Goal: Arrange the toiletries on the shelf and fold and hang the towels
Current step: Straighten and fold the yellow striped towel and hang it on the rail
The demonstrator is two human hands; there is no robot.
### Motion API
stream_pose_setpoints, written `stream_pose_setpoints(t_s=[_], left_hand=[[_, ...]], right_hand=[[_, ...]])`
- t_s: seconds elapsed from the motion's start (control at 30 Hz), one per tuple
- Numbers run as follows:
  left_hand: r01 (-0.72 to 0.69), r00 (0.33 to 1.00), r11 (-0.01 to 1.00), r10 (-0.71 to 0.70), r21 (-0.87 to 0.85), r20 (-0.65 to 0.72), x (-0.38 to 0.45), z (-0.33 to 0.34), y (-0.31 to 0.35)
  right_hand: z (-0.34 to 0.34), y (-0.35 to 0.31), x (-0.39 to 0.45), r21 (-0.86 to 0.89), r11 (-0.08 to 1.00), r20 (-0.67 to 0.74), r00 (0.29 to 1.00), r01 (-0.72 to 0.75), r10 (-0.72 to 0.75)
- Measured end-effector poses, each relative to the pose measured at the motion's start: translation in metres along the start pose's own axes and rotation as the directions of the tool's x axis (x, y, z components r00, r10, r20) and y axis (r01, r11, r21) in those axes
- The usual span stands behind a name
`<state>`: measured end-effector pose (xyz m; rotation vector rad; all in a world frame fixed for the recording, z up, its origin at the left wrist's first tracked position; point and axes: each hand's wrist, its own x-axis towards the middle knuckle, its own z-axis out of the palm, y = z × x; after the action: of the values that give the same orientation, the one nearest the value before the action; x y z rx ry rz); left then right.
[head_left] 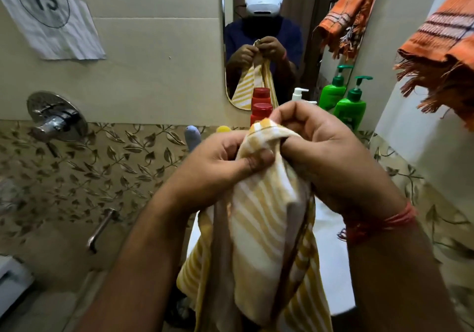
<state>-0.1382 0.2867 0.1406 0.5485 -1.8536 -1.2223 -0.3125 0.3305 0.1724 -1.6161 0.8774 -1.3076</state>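
Note:
A yellow and white striped towel (259, 224) hangs in front of me, bunched at its top edge. My left hand (218, 157) pinches that edge from the left. My right hand (323, 147) grips the same edge from the right, so both hands meet at the top of the cloth. Behind the hands stand toiletries: a red-capped bottle (261, 112), a green pump bottle (351, 108), a white pump bottle (298, 94), a grey-blue bottle top (192, 137) and a yellow cap (223, 129). An orange striped towel (443, 47) hangs at the upper right.
A mirror (295, 37) on the wall reflects me and the towel. A chrome tap control (55, 116) and a spout (101, 229) sit on the left wall. A paper sign marked 13 (48, 11) hangs upper left. A white basin (331, 254) lies below the towel.

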Motion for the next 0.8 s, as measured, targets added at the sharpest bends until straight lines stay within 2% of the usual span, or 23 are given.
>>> stream_pose_setpoints(t_s=[0.03, 0.07, 0.1, 0.13, 0.23, 0.3, 0.37, 0.4, 0.43, 0.5, 0.53, 0.57, 0.63, 0.73, 0.8], left_hand=[[-0.018, 0.998, 0.999, 0.015, -0.042, -0.068, 0.001, -0.002, 0.001], [-0.039, 0.99, 0.995, 0.025, -0.093, -0.141, 0.001, -0.004, 0.002], [-0.055, 0.981, 0.986, 0.024, -0.157, -0.191, 0.002, -0.005, 0.003], [-0.076, 0.973, 0.973, 0.025, -0.219, -0.227, 0.002, -0.007, 0.003], [-0.16, 0.929, 0.9, -0.001, -0.405, -0.371, 0.0, -0.011, 0.006], [-0.226, 0.881, 0.877, -0.002, -0.425, -0.473, 0.0, -0.02, 0.005], [-0.213, 0.867, 0.903, -0.002, -0.374, -0.499, 0.003, -0.026, 0.001], [-0.168, 0.878, 0.934, -0.004, -0.315, -0.478, 0.005, -0.027, -0.003], [-0.104, 0.893, 0.973, 0.0, -0.208, -0.45, 0.009, -0.026, -0.007], [0.025, 0.926, 0.995, 0.014, 0.098, -0.378, 0.013, -0.02, -0.013], [0.052, 0.949, 0.98, 0.012, 0.194, -0.316, 0.016, -0.016, -0.015], [0.056, 0.973, 0.97, 0.0, 0.238, -0.233, 0.018, -0.011, -0.015], [0.025, 0.996, 0.976, -0.007, 0.214, -0.087, 0.019, 0.0, -0.012], [-0.031, 0.999, 0.988, 0.025, 0.151, 0.044, 0.02, 0.004, -0.007], [-0.023, 0.989, 0.978, -0.008, 0.206, 0.15, 0.019, 0.004, -0.001]], right_hand=[[-0.004, 0.0, 0.001, -0.273, 0.961, -0.032, 0.998, 0.048, -0.059], [-0.008, 0.004, 0.003, -0.539, 0.84, -0.034, 0.995, 0.064, -0.098], [-0.01, 0.01, 0.004, -0.718, 0.693, -0.025, 0.994, 0.057, -0.108], [-0.013, 0.018, 0.005, -0.814, 0.58, -0.035, 0.995, 0.028, -0.098], [-0.024, 0.055, 0.003, -0.887, 0.435, -0.154, 0.987, -0.153, 0.034], [-0.036, 0.072, -0.003, -0.885, 0.374, -0.213, 0.955, -0.278, 0.206], [-0.045, 0.072, -0.007, -0.882, 0.369, -0.183, 0.934, -0.294, 0.306], [-0.048, 0.07, -0.008, -0.855, 0.441, -0.14, 0.94, -0.273, 0.31], [-0.047, 0.064, -0.008, -0.776, 0.575, -0.096, 0.95, -0.258, 0.297], [-0.035, 0.043, -0.009, -0.466, 0.852, -0.008, 0.964, -0.238, 0.265], [-0.029, 0.033, -0.007, -0.277, 0.937, 0.028, 0.973, -0.212, 0.228], [-0.023, 0.025, -0.006, -0.101, 0.977, 0.05, 0.98, -0.186, 0.192], [-0.015, 0.016, -0.003, 0.146, 0.977, 0.088, 0.986, -0.154, 0.143], [-0.014, 0.009, -0.002, 0.344, 0.925, 0.146, 0.982, -0.161, 0.116], [-0.017, 0.008, -0.003, 0.371, 0.911, 0.164, 0.978, -0.181, 0.127]])
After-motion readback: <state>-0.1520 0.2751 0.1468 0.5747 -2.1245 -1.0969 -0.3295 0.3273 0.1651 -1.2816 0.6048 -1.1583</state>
